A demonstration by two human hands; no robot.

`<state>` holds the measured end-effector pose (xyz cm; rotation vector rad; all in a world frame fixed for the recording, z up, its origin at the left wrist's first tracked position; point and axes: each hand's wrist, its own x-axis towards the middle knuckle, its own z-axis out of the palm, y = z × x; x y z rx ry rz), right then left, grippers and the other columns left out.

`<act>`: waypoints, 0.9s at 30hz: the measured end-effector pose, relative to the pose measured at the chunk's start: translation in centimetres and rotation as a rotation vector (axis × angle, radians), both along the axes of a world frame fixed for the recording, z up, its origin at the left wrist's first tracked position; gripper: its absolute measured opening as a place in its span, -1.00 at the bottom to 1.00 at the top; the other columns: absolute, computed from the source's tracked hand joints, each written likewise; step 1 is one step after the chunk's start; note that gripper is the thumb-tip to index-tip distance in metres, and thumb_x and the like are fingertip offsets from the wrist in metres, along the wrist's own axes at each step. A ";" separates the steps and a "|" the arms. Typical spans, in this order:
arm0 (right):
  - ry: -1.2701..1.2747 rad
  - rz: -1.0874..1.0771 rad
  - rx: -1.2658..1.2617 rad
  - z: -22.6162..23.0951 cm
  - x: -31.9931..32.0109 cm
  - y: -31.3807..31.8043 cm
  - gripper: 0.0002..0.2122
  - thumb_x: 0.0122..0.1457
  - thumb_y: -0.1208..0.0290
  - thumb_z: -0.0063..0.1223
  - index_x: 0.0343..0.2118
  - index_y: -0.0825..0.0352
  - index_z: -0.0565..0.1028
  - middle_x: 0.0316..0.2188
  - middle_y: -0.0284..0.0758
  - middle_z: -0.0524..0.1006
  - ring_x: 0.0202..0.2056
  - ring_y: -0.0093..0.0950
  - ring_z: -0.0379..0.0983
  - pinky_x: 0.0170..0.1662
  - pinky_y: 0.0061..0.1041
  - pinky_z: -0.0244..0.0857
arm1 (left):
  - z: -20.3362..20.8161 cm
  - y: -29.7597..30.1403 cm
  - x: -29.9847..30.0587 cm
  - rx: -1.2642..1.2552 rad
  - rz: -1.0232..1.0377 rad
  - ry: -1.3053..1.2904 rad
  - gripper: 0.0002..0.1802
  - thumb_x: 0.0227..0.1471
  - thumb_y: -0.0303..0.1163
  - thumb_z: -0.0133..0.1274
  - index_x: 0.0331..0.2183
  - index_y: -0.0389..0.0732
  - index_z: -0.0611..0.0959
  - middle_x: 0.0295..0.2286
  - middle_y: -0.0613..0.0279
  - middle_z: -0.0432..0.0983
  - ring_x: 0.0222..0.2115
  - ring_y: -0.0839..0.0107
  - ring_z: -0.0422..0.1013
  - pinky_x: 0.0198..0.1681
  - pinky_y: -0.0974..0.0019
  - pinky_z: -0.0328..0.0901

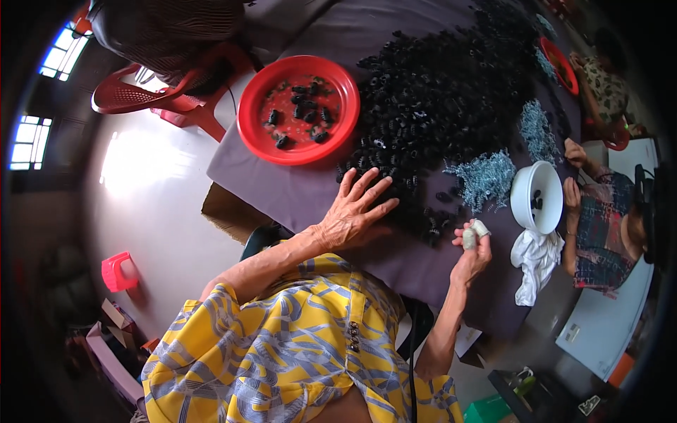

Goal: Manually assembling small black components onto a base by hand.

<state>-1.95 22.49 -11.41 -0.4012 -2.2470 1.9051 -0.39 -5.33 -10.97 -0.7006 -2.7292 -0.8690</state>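
My left hand (356,211) lies with fingers spread at the near edge of a large heap of small black ridged plastic pieces (430,106), its fingertips touching the nearest ones. My right hand (472,257) is held over the purple cloth to the right, fingers curled in. Pale wraps (471,237) cover two of its fingertips; anything pinched between them is too small to make out. Just beyond it is a pile of blue-grey small spiky pieces (486,180). A few loose black pieces lie between the hands.
A red round basin (247,116) with several black pieces stands at far left of the table. At right are a white bowl (519,197), a white cloth (532,264) and another blue-grey pile (539,130). Other people sit along the right side. A red chair (127,92) stands left.
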 end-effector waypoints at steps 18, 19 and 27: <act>0.214 0.285 1.058 0.3 4.0 -0.2 -0.58 0.09 0.32 0.04 -0.03 0.47 0.35 -0.01 -0.09 0.30 0.08 -0.08 0.16 0.11 -0.14 0.04 | -0.6 0.0 -0.7 -0.029 -0.077 -0.034 -0.37 -0.22 -0.20 0.23 -0.04 -0.02 0.45 0.11 0.11 0.15 0.17 0.04 -0.01 0.18 -0.22 -0.21; 0.207 0.269 1.062 0.3 3.9 -0.2 -0.58 0.09 0.32 0.04 -0.03 0.47 0.35 -0.01 -0.09 0.30 0.08 -0.08 0.16 0.11 -0.14 0.04 | -0.6 -0.1 -0.8 -0.022 -0.076 -0.043 -0.37 -0.22 -0.20 0.24 -0.04 -0.02 0.45 0.11 0.11 0.15 0.17 0.04 -0.01 0.18 -0.22 -0.21; 0.163 0.296 1.118 0.7 3.3 -0.8 -0.55 0.04 0.30 0.11 -0.04 0.45 0.35 -0.02 -0.12 0.29 0.07 -0.06 0.16 0.10 -0.14 0.06 | 1.3 -0.3 -2.0 0.123 -0.132 -0.126 -0.32 -0.22 -0.17 0.23 0.00 -0.04 0.42 0.13 0.03 0.10 0.18 0.00 -0.05 0.16 -0.26 -0.21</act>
